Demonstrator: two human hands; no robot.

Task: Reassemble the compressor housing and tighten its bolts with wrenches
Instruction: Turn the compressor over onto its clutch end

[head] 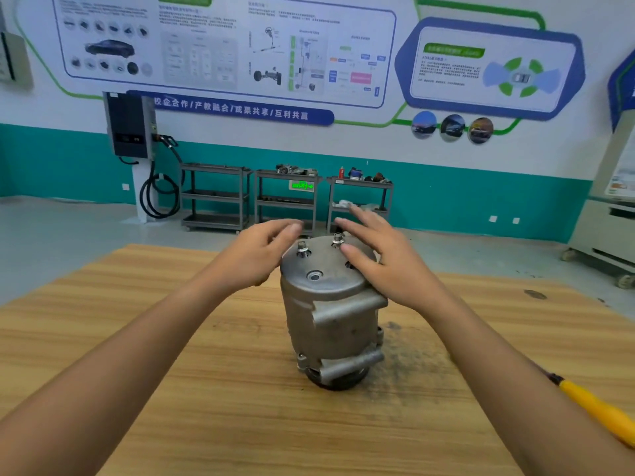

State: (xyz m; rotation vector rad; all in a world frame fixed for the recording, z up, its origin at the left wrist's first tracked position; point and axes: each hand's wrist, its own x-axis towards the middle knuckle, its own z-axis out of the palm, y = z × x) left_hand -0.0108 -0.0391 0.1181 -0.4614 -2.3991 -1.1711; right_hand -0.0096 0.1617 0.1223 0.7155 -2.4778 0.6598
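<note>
Here, the grey cylindrical metal compressor housing is standing upright at the middle of the wooden bench; the left hand and right hand are hovering at its top, fingers released.

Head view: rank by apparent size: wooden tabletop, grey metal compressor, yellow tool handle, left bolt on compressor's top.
1. Light wooden tabletop
2. Grey cast-metal compressor
3. Yellow plastic tool handle, cropped at the frame edge and nearer the camera, so unsure
4. Small steel left bolt
</note>
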